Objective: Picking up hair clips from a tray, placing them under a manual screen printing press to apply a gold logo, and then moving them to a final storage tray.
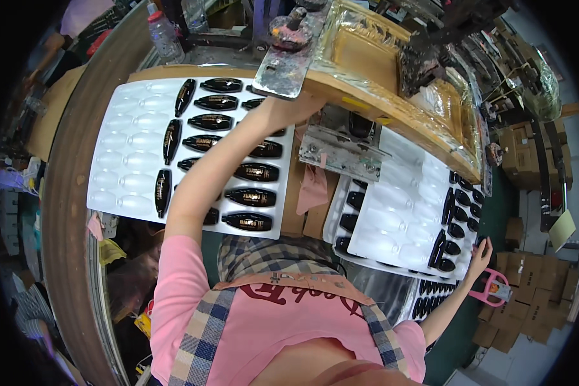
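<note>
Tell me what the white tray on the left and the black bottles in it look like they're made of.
White tray: probably thin moulded plastic, semi-gloss, judging by its formed bottle-shaped pockets and soft sheen. Black bottles: glossy, with bright highlights; plastic or glass, can't tell which.

Glossy black bottles (251, 172) with gold print fill a white moulded tray (125, 161). The person wears a pink shirt (283, 328) under plaid straps (202, 334); a pink tape dispenser (492, 289) sits lower right.
</note>
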{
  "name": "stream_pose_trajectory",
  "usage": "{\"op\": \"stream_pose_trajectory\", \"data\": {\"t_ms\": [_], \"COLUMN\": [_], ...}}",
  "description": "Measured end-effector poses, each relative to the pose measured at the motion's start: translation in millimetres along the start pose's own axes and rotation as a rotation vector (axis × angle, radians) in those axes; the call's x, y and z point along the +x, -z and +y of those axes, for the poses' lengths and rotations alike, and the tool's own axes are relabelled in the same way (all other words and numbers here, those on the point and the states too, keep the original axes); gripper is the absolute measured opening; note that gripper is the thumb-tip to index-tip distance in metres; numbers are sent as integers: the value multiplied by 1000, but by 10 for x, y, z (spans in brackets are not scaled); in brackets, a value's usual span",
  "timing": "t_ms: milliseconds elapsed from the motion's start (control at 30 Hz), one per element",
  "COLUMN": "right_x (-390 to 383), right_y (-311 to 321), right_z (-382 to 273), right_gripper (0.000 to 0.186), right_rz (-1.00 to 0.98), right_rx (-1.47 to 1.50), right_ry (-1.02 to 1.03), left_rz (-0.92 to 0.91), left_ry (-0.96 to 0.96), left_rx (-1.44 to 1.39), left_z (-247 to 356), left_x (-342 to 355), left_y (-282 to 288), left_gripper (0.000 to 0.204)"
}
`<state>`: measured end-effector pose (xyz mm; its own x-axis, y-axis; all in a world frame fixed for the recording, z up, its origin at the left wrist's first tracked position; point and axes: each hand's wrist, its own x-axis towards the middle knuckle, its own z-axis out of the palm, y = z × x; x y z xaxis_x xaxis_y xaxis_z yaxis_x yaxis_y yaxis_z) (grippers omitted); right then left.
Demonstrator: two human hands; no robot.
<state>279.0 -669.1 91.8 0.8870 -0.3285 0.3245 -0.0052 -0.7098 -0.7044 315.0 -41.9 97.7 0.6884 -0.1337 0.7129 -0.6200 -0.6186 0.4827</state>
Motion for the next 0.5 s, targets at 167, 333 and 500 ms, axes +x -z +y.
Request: {"op": "stream_pose_trajectory", "data": {"t_ms": [167,333,500], "right_x": [-226,-383,-520], "right_y": [-554,-1257,-1971], "right_z": [-1280,-2122,-2826], "right_gripper": [34,30,24], "right_rz": [-110,-420,-634], "right_rx": [303,427,287], "right_ry": [175,324,630], "left_rz": [-11,-59,-2], "left_ry": [-235,-55,197], "left_rx": [379,92,-364], "left_z": [-182,-226,-151], "left_x": [241,406,504], "left_y": [-5,41,225], "left_gripper": [25,25,25]}}
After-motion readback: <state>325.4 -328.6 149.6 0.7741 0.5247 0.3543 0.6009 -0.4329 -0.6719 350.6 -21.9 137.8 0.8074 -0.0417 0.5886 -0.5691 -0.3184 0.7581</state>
